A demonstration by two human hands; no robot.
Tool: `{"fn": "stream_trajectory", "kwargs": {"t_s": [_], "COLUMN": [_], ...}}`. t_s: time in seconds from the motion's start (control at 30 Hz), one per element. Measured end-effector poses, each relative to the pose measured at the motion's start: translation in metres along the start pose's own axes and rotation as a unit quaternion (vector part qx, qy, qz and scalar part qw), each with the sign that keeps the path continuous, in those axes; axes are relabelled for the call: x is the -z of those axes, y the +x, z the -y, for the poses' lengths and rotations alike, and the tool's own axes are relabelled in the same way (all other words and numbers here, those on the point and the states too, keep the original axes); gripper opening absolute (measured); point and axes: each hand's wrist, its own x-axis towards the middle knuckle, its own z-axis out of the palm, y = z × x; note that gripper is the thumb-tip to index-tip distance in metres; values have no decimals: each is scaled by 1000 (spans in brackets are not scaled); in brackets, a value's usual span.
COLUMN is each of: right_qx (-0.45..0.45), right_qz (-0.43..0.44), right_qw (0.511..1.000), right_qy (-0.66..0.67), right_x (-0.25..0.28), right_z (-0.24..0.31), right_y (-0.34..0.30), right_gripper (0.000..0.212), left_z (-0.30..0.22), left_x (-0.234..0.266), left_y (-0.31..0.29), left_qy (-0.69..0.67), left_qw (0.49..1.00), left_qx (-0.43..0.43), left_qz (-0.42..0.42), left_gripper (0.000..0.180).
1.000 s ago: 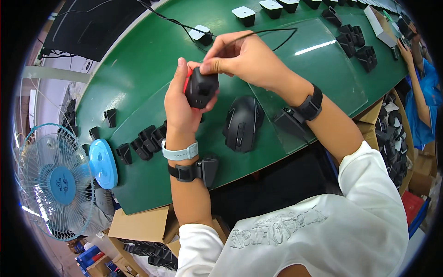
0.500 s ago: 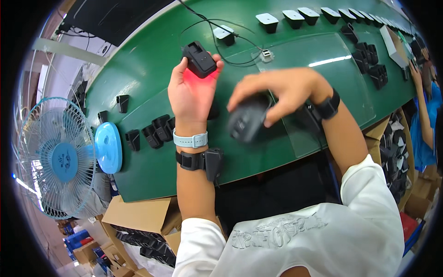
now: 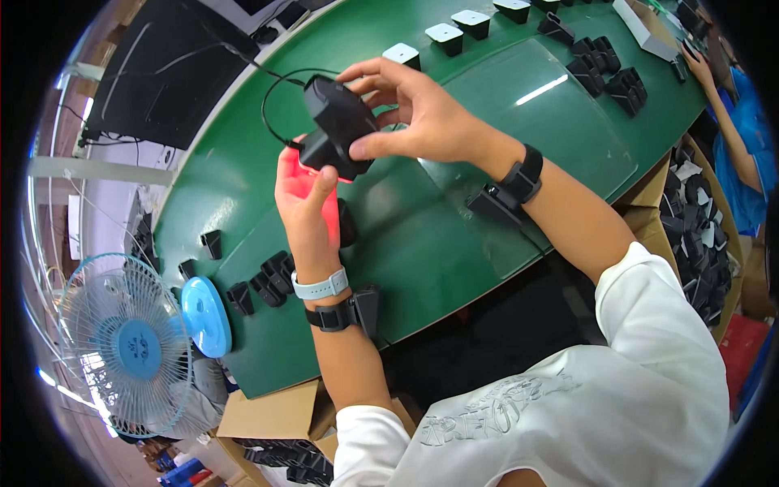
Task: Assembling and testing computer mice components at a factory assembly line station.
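Note:
My left hand (image 3: 307, 203) holds a black plastic cradle (image 3: 323, 154) from below, with the thumb against its near side. Red light glows on the palm and fingers under it. From above, my right hand (image 3: 430, 118) grips a black, rounded, block-like device (image 3: 345, 107), thumb on the near side and fingers over the far side. The device meets the cradle; whether it is fully seated I cannot tell. A thin black cable (image 3: 266, 109) loops down to the cradle's left end. Beside my left wrist, another black piece (image 3: 347, 223) lies partly hidden.
Black pieces with white tops (image 3: 445, 37) line the far edge of the green table (image 3: 430, 268). Black holders (image 3: 596, 65) cluster at right, others (image 3: 272, 280) at left. A blue fan (image 3: 138, 349) stands left. Boxes of black parts (image 3: 694, 243) flank me; a co-worker's arm (image 3: 734, 146) is far right.
My right hand has carried the black device up and left onto the cradle. My left fingers have closed more around the cradle, and the cable now reaches it. The whole view has turned.

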Motion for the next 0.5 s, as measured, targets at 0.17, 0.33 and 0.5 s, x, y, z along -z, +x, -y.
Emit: {"fn": "stream_trajectory", "kwargs": {"t_s": [0.17, 0.33, 0.5], "right_qx": [25, 68, 75], "right_qz": [-11, 12, 315], "right_qw": [998, 995, 945], "right_qy": [-51, -65, -45], "right_x": [-3, 2, -20], "right_z": [7, 7, -8], "right_y": [-6, -6, -6], "right_gripper": [76, 65, 61], "left_z": [3, 5, 2], "left_x": [5, 12, 67], "left_y": [-1, 7, 11], "left_qy": [-42, -216, -209], "left_qw": [999, 971, 971], "left_qx": [9, 79, 95], "left_qz": [27, -71, -71], "left_gripper": [64, 49, 34]}}
